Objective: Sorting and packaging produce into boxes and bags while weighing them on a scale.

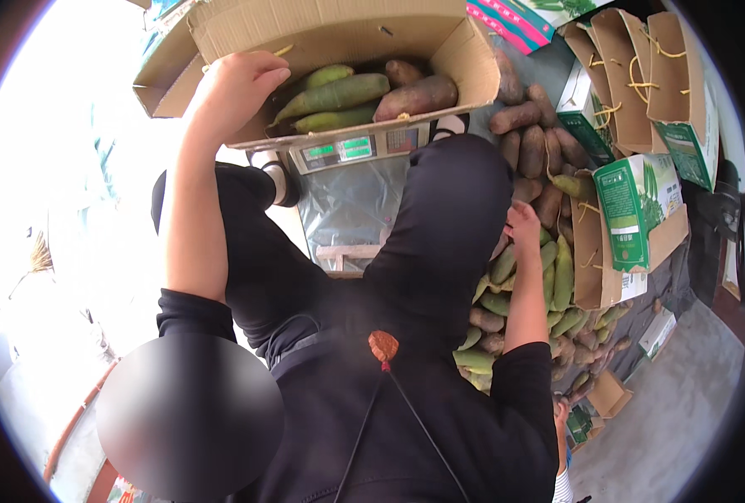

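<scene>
A cardboard box (326, 29) with its flaps up holds several long radishes, some green (339, 94) and some dark purplish (416, 96). It sits on a scale (356, 149) with lit green displays in front of my knees. My left hand (234, 90) is closed over the box's left edge, thumb pointing inward. Beside my right knee, my right hand (522, 225) is low over a heap of green radishes (562, 272) and purplish ones (530, 151). Its fingers look apart with nothing visible in them, though the knee is close against the fingertips.
Upright cardboard cartons with rope handles (678, 92) stand at the far right. A green-and-white carton (632, 210) lies beside the heap. More radishes (586, 348) spread toward the lower right, near a small open box (611, 394). Another person's hand (561, 411) shows there.
</scene>
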### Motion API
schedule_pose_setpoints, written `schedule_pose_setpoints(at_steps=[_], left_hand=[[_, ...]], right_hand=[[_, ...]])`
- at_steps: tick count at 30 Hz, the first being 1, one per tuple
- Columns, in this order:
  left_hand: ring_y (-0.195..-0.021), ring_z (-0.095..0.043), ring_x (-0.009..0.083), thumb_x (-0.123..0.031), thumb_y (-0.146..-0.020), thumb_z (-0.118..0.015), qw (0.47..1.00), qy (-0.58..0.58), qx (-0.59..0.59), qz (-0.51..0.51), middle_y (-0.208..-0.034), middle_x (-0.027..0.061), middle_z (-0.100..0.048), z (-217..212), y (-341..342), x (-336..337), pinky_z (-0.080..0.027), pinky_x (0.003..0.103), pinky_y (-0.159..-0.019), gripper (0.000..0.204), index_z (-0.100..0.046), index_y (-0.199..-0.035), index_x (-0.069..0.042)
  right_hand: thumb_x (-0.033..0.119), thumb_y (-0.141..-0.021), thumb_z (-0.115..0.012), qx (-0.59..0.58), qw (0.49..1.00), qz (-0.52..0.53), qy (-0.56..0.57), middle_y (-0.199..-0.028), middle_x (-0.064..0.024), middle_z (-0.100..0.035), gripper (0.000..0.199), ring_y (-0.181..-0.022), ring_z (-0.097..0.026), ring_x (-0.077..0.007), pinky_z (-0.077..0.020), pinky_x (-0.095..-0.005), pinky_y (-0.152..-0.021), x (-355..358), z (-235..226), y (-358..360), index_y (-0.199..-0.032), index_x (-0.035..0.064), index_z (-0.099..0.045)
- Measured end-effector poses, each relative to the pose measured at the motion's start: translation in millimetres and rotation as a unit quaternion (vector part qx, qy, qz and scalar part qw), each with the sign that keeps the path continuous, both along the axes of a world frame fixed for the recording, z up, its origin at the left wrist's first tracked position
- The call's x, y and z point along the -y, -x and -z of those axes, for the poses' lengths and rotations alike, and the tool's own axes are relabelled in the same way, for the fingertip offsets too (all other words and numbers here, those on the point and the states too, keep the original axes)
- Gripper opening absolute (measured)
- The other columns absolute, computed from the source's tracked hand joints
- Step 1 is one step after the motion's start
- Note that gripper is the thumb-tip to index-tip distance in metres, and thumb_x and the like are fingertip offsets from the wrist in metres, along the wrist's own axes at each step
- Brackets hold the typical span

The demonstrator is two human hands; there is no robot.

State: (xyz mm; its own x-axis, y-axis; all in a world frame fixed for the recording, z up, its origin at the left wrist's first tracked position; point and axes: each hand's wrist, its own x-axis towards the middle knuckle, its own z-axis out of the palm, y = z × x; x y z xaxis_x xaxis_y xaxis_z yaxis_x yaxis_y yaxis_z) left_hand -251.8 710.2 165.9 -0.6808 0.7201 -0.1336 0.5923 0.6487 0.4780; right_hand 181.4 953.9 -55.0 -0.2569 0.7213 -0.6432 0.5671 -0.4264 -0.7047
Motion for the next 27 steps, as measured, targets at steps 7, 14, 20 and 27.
schedule_pose_setpoints(at_steps=[7, 14, 20, 27], left_hand=[[-0.088, -0.06, 0.0117, -0.021, -0.089, -0.058, 0.989, -0.113, 0.086, -0.048, -0.088, 0.0047, -0.067, -34, 36, 32, -0.045, 0.025, -0.081, 0.025, -0.067, -0.097, 0.001], [-0.06, -0.053, 0.0152, -0.033, -0.085, -0.061, 0.993, -0.018, 0.018, -0.113, -0.066, 0.008, -0.059, 10, 63, 82, -0.046, 0.032, -0.06, 0.036, -0.064, -0.079, 0.003], [-0.067, -0.064, 0.0274, -0.049, -0.079, -0.063, 0.979, 0.099, 0.085, -0.157, -0.069, 0.0171, -0.064, 65, 70, 85, -0.05, 0.038, -0.066, 0.056, -0.065, -0.078, 0.007], [-0.062, -0.066, 0.0225, -0.038, -0.084, -0.059, 0.961, 0.191, 0.129, -0.155, -0.06, 0.0097, -0.065, 79, 80, 75, -0.053, 0.035, -0.068, 0.041, -0.067, -0.07, 0.0]], right_hand=[[0.023, -0.087, -0.063, -0.129, 0.977, -0.134, -0.101, -0.095, 0.0028, -0.061, 0.025, -0.081, -0.055, -0.0065, -0.0435, -0.0232, -0.067, -52, -108, 120, -0.107, 0.0087, -0.06], [0.035, -0.086, -0.064, -0.084, 0.897, -0.288, -0.325, -0.088, -0.0022, -0.064, 0.034, -0.079, -0.058, -0.0123, -0.0451, -0.0274, -0.071, -81, -155, 208, -0.101, 0.0049, -0.062], [0.044, -0.077, -0.067, 0.155, 0.772, -0.455, -0.415, -0.086, -0.0194, -0.065, 0.047, -0.083, -0.062, -0.0351, -0.0478, -0.0423, -0.074, -70, -184, 264, -0.092, 0.0005, -0.061], [0.04, -0.08, -0.06, 0.2, 0.727, -0.516, -0.406, -0.093, -0.0218, -0.064, 0.037, -0.093, -0.06, -0.0381, -0.046, -0.0474, -0.077, -80, -157, 296, -0.096, 0.0071, -0.066]])
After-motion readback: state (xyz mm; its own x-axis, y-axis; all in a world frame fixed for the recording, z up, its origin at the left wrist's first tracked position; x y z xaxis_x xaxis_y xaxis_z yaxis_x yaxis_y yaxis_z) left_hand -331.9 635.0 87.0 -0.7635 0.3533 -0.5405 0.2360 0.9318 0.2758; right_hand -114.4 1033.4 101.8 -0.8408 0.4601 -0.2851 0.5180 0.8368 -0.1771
